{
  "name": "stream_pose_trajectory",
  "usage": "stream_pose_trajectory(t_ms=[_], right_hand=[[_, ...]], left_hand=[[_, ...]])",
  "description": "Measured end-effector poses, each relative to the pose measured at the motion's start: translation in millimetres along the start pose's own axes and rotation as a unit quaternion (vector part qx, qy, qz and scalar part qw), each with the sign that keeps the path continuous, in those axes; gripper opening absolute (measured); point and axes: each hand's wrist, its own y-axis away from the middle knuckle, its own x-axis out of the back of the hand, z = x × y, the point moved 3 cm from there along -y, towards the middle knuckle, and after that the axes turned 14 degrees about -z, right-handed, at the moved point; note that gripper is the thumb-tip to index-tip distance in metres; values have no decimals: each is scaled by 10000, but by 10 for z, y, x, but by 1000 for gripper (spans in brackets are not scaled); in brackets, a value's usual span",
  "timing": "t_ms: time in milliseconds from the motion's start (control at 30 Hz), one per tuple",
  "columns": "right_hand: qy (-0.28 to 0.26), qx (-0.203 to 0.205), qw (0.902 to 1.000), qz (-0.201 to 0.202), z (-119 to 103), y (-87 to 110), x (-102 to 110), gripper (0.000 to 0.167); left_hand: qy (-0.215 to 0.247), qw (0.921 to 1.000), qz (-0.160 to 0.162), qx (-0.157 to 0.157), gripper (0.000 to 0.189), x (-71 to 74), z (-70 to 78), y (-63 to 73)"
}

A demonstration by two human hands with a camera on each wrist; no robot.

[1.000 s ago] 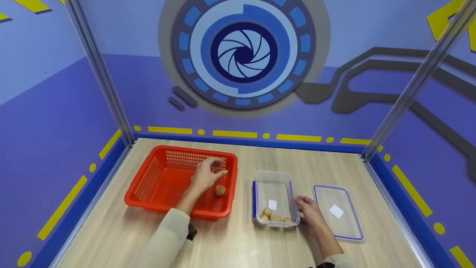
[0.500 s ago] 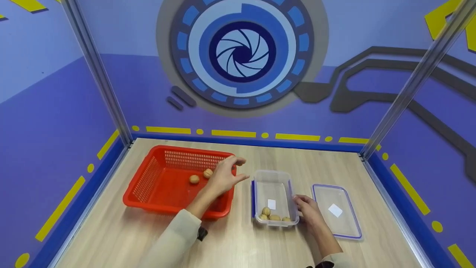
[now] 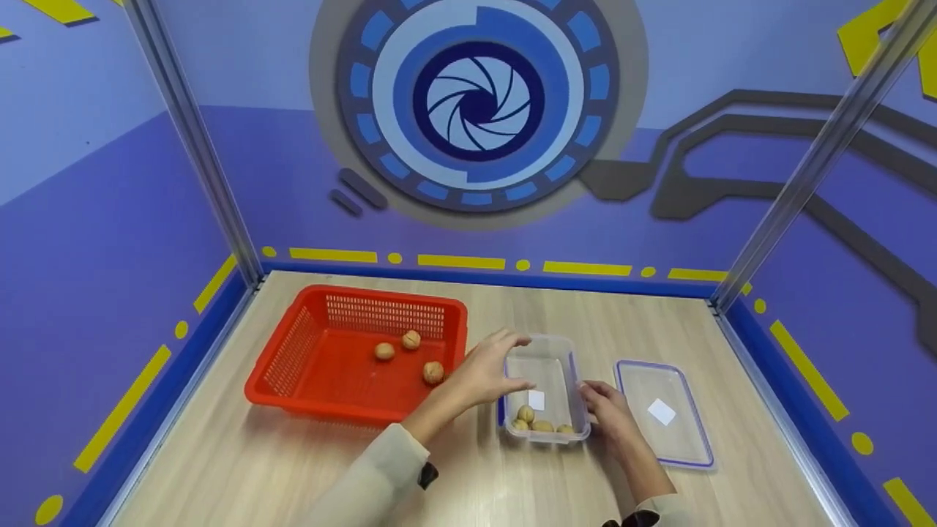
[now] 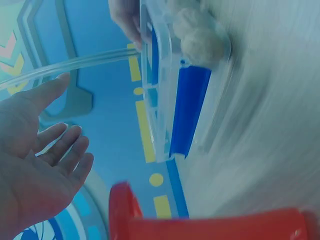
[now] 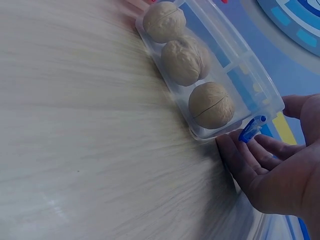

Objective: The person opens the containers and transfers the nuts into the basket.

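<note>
My left hand (image 3: 483, 369) is over the left rim of a clear plastic food container (image 3: 538, 351), thumb and fingers spread apart. The left wrist view shows that hand (image 4: 45, 155) with nothing between its loosely bent fingers. My right hand (image 3: 611, 413) holds the container's right side, its thumb near the rim and its fingers against the outer wall in the right wrist view. Several walnuts (image 5: 212, 105) lie along the container's near end. Three more walnuts (image 3: 433, 372) sit in a red plastic basket (image 3: 274, 351) at the left.
A clear lid (image 3: 662, 439) with a purple edge and a white label lies on the table, right of the container. The wooden table (image 3: 468, 483) is enclosed by printed blue panels (image 3: 263, 176). Metal posts (image 3: 820, 161) stand at the back corners.
My left hand has moved right, out of the basket and over to the container's left rim, uncovering the walnuts in the basket. My right hand has stayed at the container.
</note>
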Motion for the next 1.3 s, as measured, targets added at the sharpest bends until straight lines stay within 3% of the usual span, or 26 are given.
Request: stream_pose_trajectory(t_ms=[200, 367, 500, 800, 1300], right_hand=[[69, -104, 9999, -63, -4, -9, 10, 51], [81, -82, 9999, -15, 15, -10, -2, 47], [73, -87, 9999, -4, 4, -13, -4, 47], [20, -97, 9999, -31, -3, -15, 5, 46], [-48, -3, 9999, 118, 21, -16, 11, 42]], left_hand=[[-179, 9995, -274, 17, 69, -178, 24, -112], [-45, 9971, -713, 266, 73, -326, 32, -106], [-137, 9956, -894, 256, 74, -398, 23, -119], [-391, 9929, -1061, 367, 68, -528, -153, -191], [-1106, 9829, -1462, 153, 53, -552, -210, -258]])
